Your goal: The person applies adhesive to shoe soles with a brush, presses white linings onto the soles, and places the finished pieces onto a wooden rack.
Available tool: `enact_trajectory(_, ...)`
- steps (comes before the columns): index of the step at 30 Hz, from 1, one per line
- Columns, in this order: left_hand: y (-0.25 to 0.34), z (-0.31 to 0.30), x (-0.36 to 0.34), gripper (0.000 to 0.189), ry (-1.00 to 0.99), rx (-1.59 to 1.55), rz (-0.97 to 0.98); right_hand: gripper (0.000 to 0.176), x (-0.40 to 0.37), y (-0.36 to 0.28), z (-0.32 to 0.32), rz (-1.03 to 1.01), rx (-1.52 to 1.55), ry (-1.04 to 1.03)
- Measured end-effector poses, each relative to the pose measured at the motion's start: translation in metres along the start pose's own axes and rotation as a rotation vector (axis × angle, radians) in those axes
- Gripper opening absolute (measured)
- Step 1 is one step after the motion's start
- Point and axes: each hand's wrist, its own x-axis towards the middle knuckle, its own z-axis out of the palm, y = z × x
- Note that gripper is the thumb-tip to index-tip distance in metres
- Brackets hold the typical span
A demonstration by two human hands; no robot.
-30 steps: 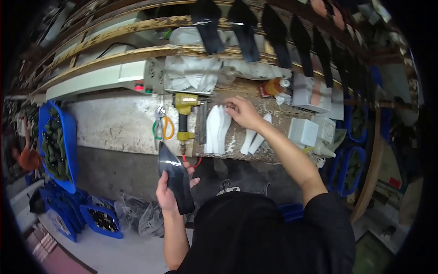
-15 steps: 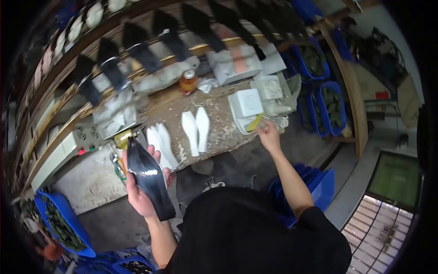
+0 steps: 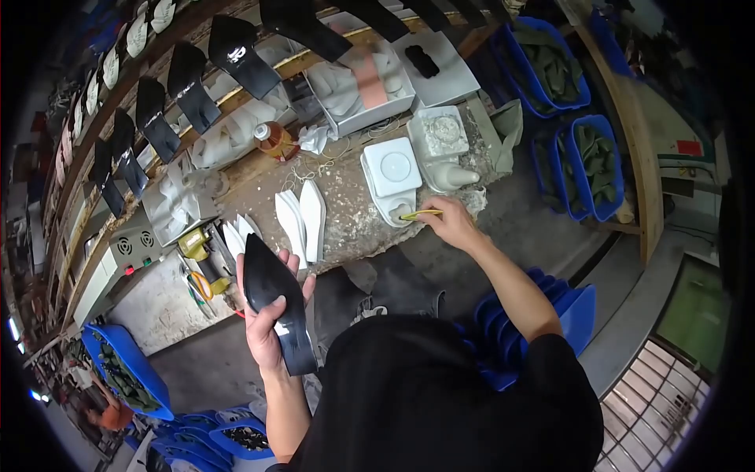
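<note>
A pointed, glossy black shoe-shaped piece [image 3: 271, 283] lies along my left hand [image 3: 265, 334], with the thumb across it and the fingers behind. My right hand [image 3: 456, 224] pinches a thin yellow tool [image 3: 421, 213], whose tip is at the small opening of a white dispenser [image 3: 391, 169] on the worktable [image 3: 354, 228]. Beside the dispenser are a white tub [image 3: 442, 132] and a white bottle [image 3: 456, 177] on its side. White sole-shaped pieces [image 3: 313, 220] lie between my hands, and more white pieces [image 3: 238, 236] are behind the black piece.
Black pieces [image 3: 189, 86] hang over the rack above the table. An amber bottle [image 3: 275, 141] and a white box [image 3: 358, 90] stand at the back. Scissors [image 3: 203, 285] lie left. Blue bins [image 3: 594, 169] hold green pieces at right; another blue bin [image 3: 126, 370] is lower left.
The view has shifted. My left thumb has moved onto the black piece. The yellow tool in my right hand has swung lower, its tip now at the dispenser's opening.
</note>
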Motion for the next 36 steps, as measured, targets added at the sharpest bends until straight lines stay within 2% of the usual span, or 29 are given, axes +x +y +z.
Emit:
enact_trajectory(5,-0.022,-0.017,0.005,0.100,0.039,-0.036,0.030,0.013,-0.007,-0.012,0.017,0.013,0.041,0.121)
enact_trajectory(9,-0.031,-0.032,0.007,0.104,0.021,-0.042,0.040,0.018,0.001,0.002,0.037,-0.105,-0.364,0.241)
enact_trajectory(10,-0.032,-0.034,0.006,0.104,0.025,-0.050,0.048,0.018,0.003,-0.004,0.035,-0.114,-0.368,0.235)
enact_trajectory(14,-0.032,-0.040,0.002,0.105,0.082,-0.064,0.077,0.018,-0.006,-0.030,0.019,0.151,-0.238,0.159)
enact_trajectory(15,-0.034,-0.041,0.000,0.105,0.087,-0.071,0.081,0.018,-0.007,-0.028,0.019,0.146,-0.241,0.153)
enact_trajectory(19,-0.037,-0.045,-0.003,0.106,0.115,-0.057,0.097,0.019,-0.008,-0.009,0.031,0.687,0.437,0.094)
enact_trajectory(20,-0.039,-0.047,-0.005,0.106,0.119,-0.056,0.094,0.019,-0.013,-0.008,0.030,0.692,0.437,0.091)
enact_trajectory(24,-0.046,-0.054,-0.006,0.109,0.097,-0.057,0.079,0.021,-0.023,-0.002,0.023,0.346,0.430,0.121)
enact_trajectory(29,-0.051,-0.052,-0.007,0.111,0.096,0.014,0.046,0.021,0.001,0.024,0.036,0.157,0.262,0.089)
enact_trajectory(30,-0.050,-0.052,-0.007,0.111,0.095,0.017,0.047,0.021,0.004,0.024,0.036,0.156,0.266,0.091)
enact_trajectory(34,-0.048,-0.051,-0.013,0.110,0.112,0.105,0.008,0.018,0.008,0.022,0.037,0.378,0.478,0.021)
enact_trajectory(36,-0.051,-0.055,-0.014,0.110,0.127,0.115,0.002,0.018,0.010,0.027,0.036,0.374,0.454,-0.003)
